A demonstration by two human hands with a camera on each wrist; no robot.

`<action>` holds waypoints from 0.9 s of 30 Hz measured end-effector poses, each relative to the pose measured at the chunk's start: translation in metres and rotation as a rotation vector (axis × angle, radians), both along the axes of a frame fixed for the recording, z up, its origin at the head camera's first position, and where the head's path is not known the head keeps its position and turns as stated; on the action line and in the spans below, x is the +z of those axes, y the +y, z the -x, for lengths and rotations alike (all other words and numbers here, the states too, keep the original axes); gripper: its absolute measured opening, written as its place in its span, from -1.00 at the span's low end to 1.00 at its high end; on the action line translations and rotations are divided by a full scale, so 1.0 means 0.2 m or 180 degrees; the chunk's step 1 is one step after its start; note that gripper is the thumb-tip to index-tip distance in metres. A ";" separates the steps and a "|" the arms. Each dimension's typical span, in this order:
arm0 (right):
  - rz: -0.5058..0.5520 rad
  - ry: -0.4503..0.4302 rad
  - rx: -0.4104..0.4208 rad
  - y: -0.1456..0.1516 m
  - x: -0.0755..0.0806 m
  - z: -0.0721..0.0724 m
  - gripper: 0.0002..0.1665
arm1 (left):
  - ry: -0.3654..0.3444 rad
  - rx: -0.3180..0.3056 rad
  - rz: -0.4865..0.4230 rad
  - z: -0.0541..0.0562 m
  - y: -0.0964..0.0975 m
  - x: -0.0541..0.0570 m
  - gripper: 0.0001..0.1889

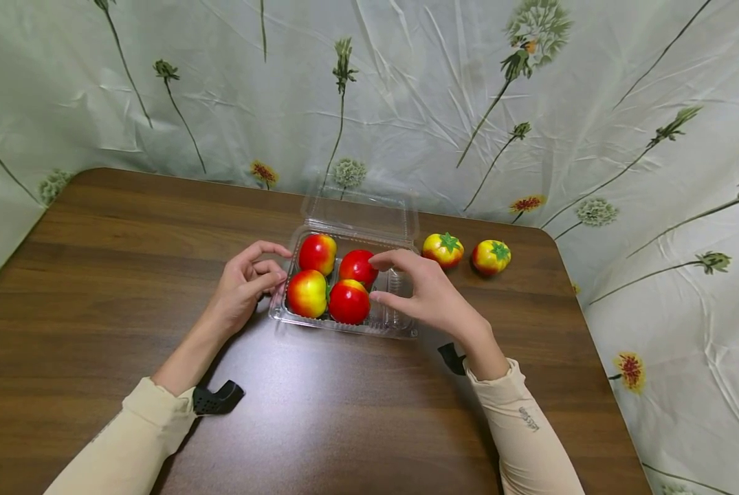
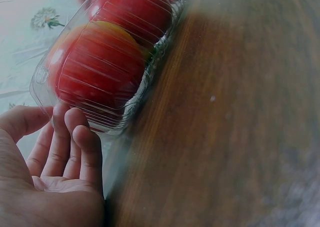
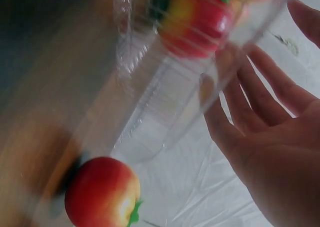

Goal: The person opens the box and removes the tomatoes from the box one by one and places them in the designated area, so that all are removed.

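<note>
A clear plastic clamshell box (image 1: 344, 326) rests on the table with its lid (image 1: 363, 214) folded back. Inside sit several glossy red-and-yellow tomatoes (image 1: 309, 293), filling its left and middle parts; the right part holds none. At the box's left end, my left hand (image 1: 239, 285) holds the rim between thumb and fingertips, right at a corner in the left wrist view. Over the box's right part, my right hand (image 1: 427, 292) has thumb and index finger spread beside the red tomatoes (image 1: 358, 267). Its fingers look extended and hold nothing in the right wrist view.
Two more tomatoes with green tops, one (image 1: 443, 250) close to the box and one (image 1: 491, 258) farther right, lie on the brown wooden table (image 1: 320, 419). A flower-printed curtain (image 1: 406, 103) hangs along the table's back edge, behind the lid.
</note>
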State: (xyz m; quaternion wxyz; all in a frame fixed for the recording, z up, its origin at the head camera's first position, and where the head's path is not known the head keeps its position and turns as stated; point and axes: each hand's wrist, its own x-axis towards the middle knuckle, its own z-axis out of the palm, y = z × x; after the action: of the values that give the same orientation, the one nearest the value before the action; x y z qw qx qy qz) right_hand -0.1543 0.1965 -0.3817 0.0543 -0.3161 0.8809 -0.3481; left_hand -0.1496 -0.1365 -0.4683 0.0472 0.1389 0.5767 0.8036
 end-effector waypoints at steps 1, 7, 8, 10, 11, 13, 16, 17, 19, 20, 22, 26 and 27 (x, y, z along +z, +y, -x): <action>-0.0004 -0.0007 0.0031 -0.01 0.00 0.00 -0.39 | 0.0004 0.0000 -0.0001 0.00 0.00 0.00 -0.73; 0.0018 0.0059 0.0133 -0.04 -0.02 -0.01 -0.41 | 0.0018 0.0001 -0.0042 0.00 0.00 -0.01 -0.72; 0.0029 0.0067 0.0142 -0.04 -0.03 -0.01 -0.42 | 0.0021 0.0002 -0.0053 0.00 0.00 -0.01 -0.72; 0.0057 0.0073 0.0175 -0.05 -0.03 -0.01 -0.42 | 0.0024 0.0004 -0.0076 0.00 0.00 -0.01 -0.72; 0.0076 0.0067 0.0199 -0.05 -0.03 -0.01 -0.42 | 0.0027 0.0006 -0.0080 0.00 0.01 -0.01 -0.72; 0.0111 0.0055 0.0256 -0.05 -0.04 -0.01 -0.41 | 0.0034 0.0005 -0.0087 0.00 0.01 -0.01 -0.72; 0.0147 0.0027 0.0332 -0.06 -0.05 -0.02 -0.40 | 0.0037 0.0001 -0.0090 0.00 0.01 -0.01 -0.72; 0.0158 0.0015 0.0351 -0.06 -0.05 -0.02 -0.40 | 0.0036 -0.0004 -0.0093 0.00 0.01 -0.01 -0.72; 0.0160 -0.0004 0.0368 -0.07 -0.05 -0.02 -0.39 | 0.0035 -0.0008 -0.0095 0.00 0.01 -0.01 -0.72; 0.0157 -0.0013 0.0370 -0.07 -0.06 -0.02 -0.39 | 0.0032 -0.0010 -0.0096 0.00 0.01 -0.01 -0.72; 0.0160 -0.0035 0.0367 -0.07 -0.06 -0.02 -0.37 | 0.0035 -0.0012 -0.0090 0.00 0.01 0.00 -0.72; 0.0199 -0.0079 0.0351 -0.08 -0.08 -0.02 -0.36 | 0.0035 -0.0012 -0.0076 0.00 0.00 0.00 -0.72; 0.0210 -0.0087 0.0344 -0.08 -0.08 -0.02 -0.36 | 0.0036 -0.0012 -0.0071 0.00 0.00 0.00 -0.72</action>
State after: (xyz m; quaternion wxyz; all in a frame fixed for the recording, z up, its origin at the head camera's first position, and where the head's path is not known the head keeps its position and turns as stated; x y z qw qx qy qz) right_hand -0.1501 0.1799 -0.3980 0.0746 -0.3600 0.8498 -0.3778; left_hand -0.1504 -0.1356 -0.4690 0.0440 0.1452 0.5678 0.8091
